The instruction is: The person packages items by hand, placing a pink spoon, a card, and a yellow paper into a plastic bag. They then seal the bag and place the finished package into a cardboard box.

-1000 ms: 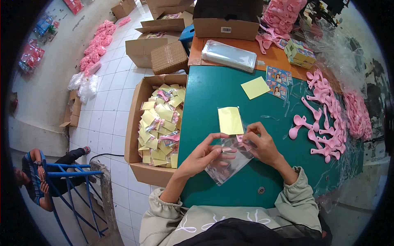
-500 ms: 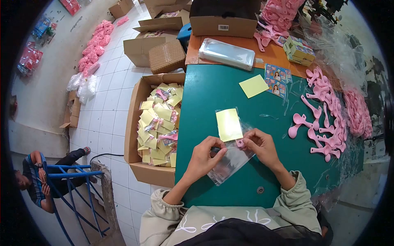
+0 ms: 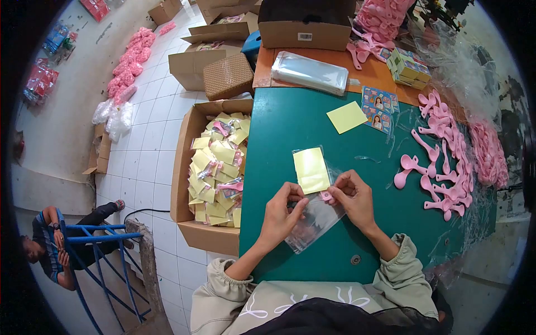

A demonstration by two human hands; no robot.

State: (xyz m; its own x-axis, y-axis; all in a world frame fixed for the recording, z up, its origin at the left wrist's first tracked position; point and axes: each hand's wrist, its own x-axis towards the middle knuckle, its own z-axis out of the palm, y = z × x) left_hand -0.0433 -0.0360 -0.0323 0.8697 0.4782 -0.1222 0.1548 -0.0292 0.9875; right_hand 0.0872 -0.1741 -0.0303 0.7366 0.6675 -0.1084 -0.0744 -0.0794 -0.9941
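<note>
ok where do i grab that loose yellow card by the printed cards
Probably the near edge of the yellow card, coming from the person's side. It lies flat on the green table, so a fingertip must slip under an edge, and the printed cards crowd its right side.
</note>
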